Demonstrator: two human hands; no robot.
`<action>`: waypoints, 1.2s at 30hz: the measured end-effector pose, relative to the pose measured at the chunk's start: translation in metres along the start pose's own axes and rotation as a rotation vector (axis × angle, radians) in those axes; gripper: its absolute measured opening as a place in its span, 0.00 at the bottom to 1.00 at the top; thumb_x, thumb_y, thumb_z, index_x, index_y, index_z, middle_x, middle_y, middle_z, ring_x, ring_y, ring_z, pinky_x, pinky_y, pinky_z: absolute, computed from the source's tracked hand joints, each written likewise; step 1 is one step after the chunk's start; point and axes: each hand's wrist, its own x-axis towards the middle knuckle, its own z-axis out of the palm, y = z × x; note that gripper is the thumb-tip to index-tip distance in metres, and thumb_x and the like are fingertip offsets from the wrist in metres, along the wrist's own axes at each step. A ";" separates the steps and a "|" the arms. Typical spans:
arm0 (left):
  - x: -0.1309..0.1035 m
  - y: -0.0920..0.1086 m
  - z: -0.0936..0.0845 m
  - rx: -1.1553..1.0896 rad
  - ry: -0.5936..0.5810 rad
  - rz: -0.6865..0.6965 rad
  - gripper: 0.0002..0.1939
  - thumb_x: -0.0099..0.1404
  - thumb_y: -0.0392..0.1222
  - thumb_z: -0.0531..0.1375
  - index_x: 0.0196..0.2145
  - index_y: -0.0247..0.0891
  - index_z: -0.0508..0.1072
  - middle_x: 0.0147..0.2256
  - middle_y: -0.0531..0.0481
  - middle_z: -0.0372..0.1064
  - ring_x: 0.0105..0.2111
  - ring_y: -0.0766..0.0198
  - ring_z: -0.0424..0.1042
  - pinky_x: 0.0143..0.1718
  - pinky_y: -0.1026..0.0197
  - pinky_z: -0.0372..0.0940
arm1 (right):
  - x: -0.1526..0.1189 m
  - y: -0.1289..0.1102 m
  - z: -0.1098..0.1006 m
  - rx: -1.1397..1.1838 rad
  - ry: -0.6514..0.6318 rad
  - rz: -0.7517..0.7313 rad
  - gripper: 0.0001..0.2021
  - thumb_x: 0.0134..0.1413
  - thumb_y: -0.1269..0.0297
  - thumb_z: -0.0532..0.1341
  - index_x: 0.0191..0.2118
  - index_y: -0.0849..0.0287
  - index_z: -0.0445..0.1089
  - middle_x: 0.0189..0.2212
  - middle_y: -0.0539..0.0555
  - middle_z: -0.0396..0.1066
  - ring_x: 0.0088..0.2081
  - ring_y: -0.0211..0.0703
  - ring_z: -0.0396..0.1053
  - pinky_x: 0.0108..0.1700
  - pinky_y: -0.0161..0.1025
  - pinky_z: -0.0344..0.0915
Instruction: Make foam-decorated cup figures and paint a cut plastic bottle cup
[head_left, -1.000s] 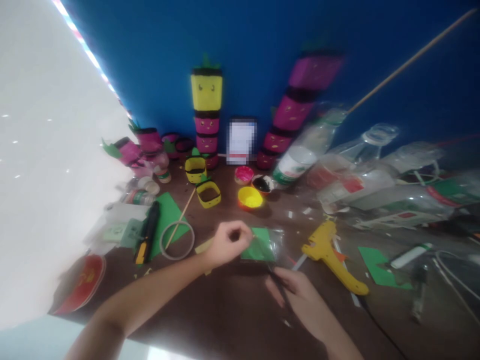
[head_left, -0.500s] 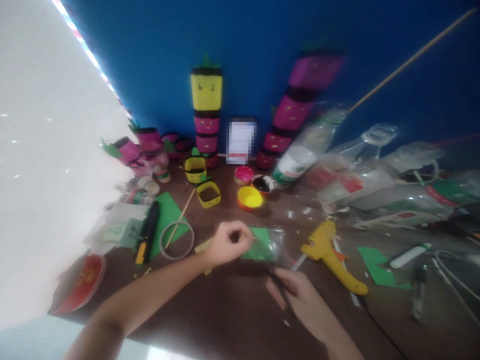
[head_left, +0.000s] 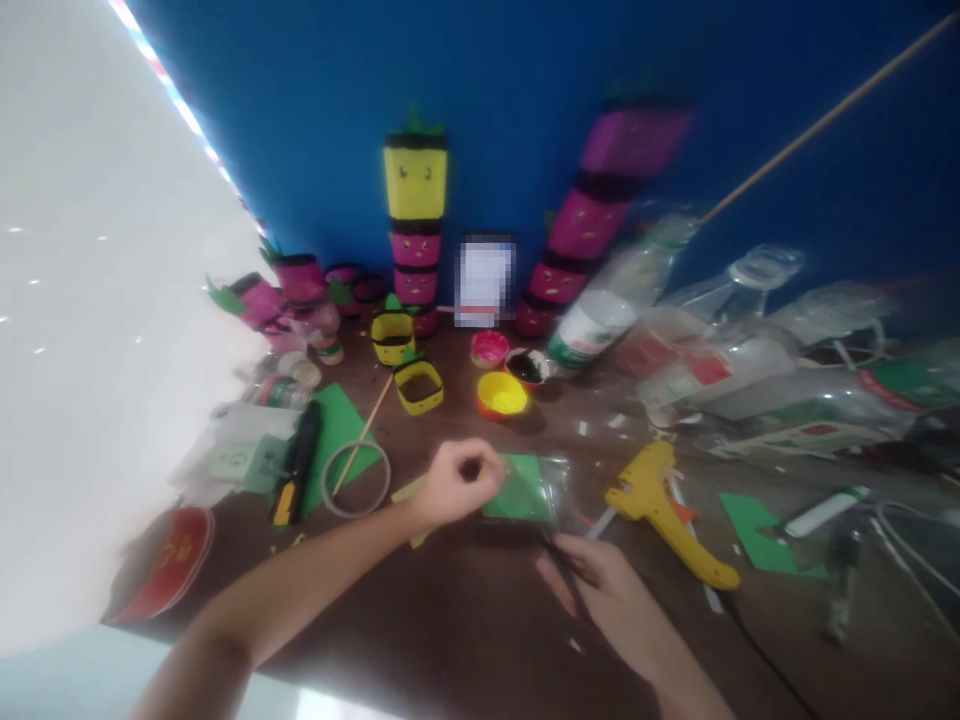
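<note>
My left hand [head_left: 459, 482] is curled with thumb and fingertips pressed together, above the left edge of a green sheet [head_left: 523, 487]. Whatever sits in that pinch is too small and blurred to name. Closed around a dark slim tool [head_left: 564, 568], my right hand [head_left: 600, 590] is lower and to the right. The tool points up and left toward the sheet; its tip is blurred. A clear plastic piece [head_left: 556, 483] lies at the sheet's right edge. Yellow scraps [head_left: 409, 490] are partly hidden by my left wrist.
A yellow glue gun [head_left: 667, 515] lies right of my hands. Beyond them stand a yellow paint cup [head_left: 502, 396], pink paint [head_left: 490, 348] and small yellow pots [head_left: 418, 387]. Plastic bottles [head_left: 592, 325] crowd the right. A tape ring [head_left: 356, 480] and cutter [head_left: 298, 465] lie left.
The whole view has shifted very slightly. Both hands keep nearly the same place and grip, and nothing has visibly been taken up or let go.
</note>
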 end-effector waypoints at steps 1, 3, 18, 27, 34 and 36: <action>0.000 0.000 0.000 0.003 0.004 -0.005 0.08 0.55 0.39 0.59 0.21 0.33 0.69 0.22 0.52 0.66 0.24 0.69 0.63 0.29 0.65 0.58 | 0.000 -0.001 0.000 -0.004 0.006 -0.014 0.20 0.48 0.50 0.60 0.18 0.58 0.55 0.16 0.44 0.50 0.21 0.32 0.50 0.23 0.33 0.45; 0.000 0.001 0.000 0.006 0.008 -0.008 0.08 0.55 0.39 0.59 0.22 0.33 0.69 0.22 0.51 0.66 0.25 0.68 0.63 0.29 0.65 0.58 | 0.001 -0.002 0.000 -0.018 0.016 -0.048 0.21 0.48 0.50 0.59 0.17 0.58 0.55 0.15 0.44 0.52 0.21 0.32 0.51 0.23 0.34 0.45; -0.001 0.006 -0.004 0.139 0.049 0.053 0.07 0.56 0.38 0.59 0.23 0.34 0.72 0.21 0.52 0.64 0.22 0.70 0.60 0.27 0.66 0.55 | -0.005 -0.016 -0.007 -0.596 0.460 0.026 0.09 0.40 0.57 0.63 0.23 0.55 0.65 0.16 0.51 0.67 0.22 0.45 0.66 0.25 0.38 0.55; -0.001 0.007 -0.004 0.478 -0.108 0.459 0.04 0.56 0.35 0.58 0.25 0.37 0.73 0.18 0.53 0.64 0.22 0.69 0.60 0.27 0.65 0.57 | 0.009 -0.016 -0.001 -0.455 0.405 -0.325 0.08 0.47 0.70 0.54 0.33 0.58 0.69 0.33 0.55 0.69 0.29 0.40 0.71 0.33 0.37 0.69; -0.004 -0.004 -0.006 0.713 -0.171 0.700 0.05 0.59 0.37 0.56 0.30 0.37 0.72 0.22 0.52 0.68 0.24 0.68 0.63 0.28 0.64 0.59 | 0.017 -0.017 0.000 -0.582 0.434 -0.618 0.10 0.53 0.71 0.53 0.33 0.57 0.72 0.34 0.55 0.73 0.37 0.44 0.72 0.41 0.41 0.69; -0.004 -0.007 -0.007 0.807 -0.171 0.772 0.05 0.60 0.37 0.55 0.31 0.37 0.71 0.23 0.51 0.68 0.25 0.67 0.65 0.28 0.64 0.59 | 0.016 -0.020 0.002 -0.603 0.514 -0.704 0.09 0.55 0.70 0.54 0.34 0.57 0.72 0.33 0.54 0.73 0.35 0.43 0.71 0.38 0.39 0.69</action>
